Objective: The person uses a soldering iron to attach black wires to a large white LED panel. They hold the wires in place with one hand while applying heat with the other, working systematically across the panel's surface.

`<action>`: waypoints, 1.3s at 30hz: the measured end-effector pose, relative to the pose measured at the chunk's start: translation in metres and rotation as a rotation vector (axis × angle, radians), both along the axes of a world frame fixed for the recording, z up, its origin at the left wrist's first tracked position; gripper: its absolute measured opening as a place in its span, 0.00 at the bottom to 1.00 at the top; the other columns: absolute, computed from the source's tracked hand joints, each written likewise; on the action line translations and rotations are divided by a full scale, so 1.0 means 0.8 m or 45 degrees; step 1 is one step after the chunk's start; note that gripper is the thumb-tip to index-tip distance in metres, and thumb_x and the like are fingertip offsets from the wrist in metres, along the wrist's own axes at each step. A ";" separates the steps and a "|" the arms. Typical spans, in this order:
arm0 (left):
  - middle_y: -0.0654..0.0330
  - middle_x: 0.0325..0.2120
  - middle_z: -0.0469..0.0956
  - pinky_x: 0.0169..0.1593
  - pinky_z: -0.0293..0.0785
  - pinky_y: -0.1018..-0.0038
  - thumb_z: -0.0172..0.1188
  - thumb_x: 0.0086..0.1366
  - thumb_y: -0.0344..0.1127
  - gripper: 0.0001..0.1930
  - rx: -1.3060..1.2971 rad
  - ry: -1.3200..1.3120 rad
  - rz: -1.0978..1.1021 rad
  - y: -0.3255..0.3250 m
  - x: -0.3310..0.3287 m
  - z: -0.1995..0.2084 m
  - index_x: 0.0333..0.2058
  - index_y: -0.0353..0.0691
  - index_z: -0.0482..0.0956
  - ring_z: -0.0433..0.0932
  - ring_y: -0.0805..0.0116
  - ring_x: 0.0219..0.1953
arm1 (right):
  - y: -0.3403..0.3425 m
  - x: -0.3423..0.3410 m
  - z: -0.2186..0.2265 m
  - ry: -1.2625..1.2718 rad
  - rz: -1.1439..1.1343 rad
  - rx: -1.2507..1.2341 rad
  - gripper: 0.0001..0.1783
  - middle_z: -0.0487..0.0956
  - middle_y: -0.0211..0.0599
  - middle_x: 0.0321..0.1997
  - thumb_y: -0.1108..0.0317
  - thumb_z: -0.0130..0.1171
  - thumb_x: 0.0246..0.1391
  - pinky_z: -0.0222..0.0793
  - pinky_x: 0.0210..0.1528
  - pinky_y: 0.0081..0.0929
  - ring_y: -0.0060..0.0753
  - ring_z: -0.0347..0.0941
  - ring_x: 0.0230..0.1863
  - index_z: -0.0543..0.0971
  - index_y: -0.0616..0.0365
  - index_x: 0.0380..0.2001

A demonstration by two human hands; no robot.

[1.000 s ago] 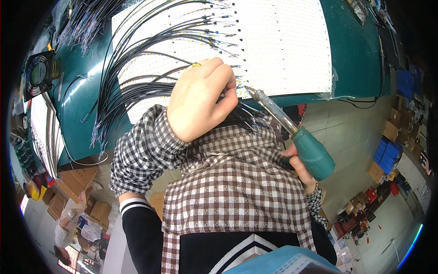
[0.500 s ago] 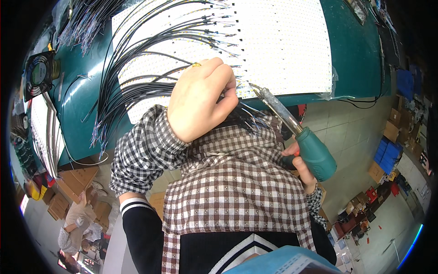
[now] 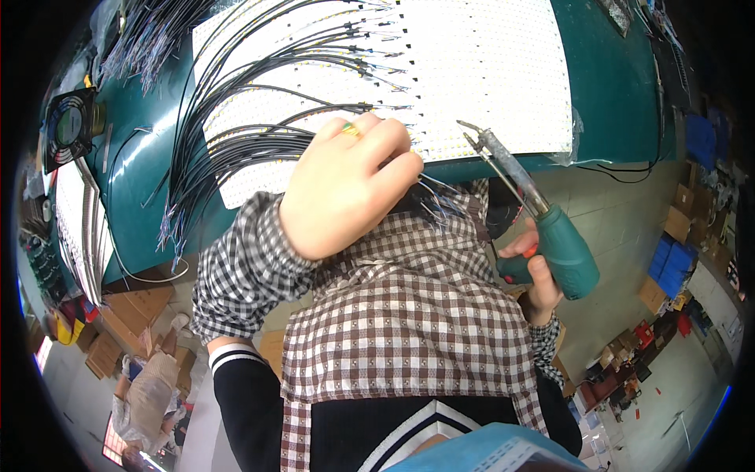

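Observation:
My left hand [image 3: 350, 185], a ring on one finger, is closed with curled fingers over the near edge of a white board [image 3: 495, 86] set with rows of tiny yellowish parts. Black cables [image 3: 252, 149] run under it from the left, and thin bared wire ends [image 3: 440, 203] stick out past its fingers; its exact grip is hidden. My right hand [image 3: 539, 267] grips a green-handled soldering gun [image 3: 568, 256] beside the apron. The gun's metal tip points up-left above the board, apart from the wires. Further up, several cables end along a column of small black parts.
The board lies on a green table [image 3: 613, 94]. Leftward stand a black fan [image 3: 69, 130], a stack of white boards [image 3: 82, 236] and another cable bundle [image 3: 149, 47]. Cardboard boxes [image 3: 138, 311] and a person [image 3: 149, 393] are at the lower left. Blue bins [image 3: 668, 259] sit at the right.
The soldering gun and my right hand have moved right, with the tip lifting away from the cable ends. My left hand has shifted slightly down and right, uncovering another cable end on the board.

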State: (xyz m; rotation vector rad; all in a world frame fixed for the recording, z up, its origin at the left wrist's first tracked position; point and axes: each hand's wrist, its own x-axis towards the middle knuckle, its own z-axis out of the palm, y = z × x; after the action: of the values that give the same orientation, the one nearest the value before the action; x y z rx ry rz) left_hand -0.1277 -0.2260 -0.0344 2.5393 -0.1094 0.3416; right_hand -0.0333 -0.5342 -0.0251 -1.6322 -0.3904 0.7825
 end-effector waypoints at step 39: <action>0.58 0.27 0.73 0.35 0.72 0.69 0.63 0.54 0.24 0.05 -0.339 0.134 0.363 -0.007 0.000 -0.014 0.29 0.37 0.76 0.75 0.59 0.31 | 0.000 -0.005 -0.012 0.049 0.013 0.054 0.37 0.77 0.51 0.51 0.55 0.60 0.61 0.83 0.43 0.37 0.47 0.79 0.52 0.66 0.72 0.64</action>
State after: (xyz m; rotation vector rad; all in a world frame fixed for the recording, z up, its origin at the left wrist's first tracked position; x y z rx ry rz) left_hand -0.1281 -0.2316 -0.0454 2.3012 0.3203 0.3078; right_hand -0.0374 -0.5341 -0.0350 -1.5742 -0.3858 0.8066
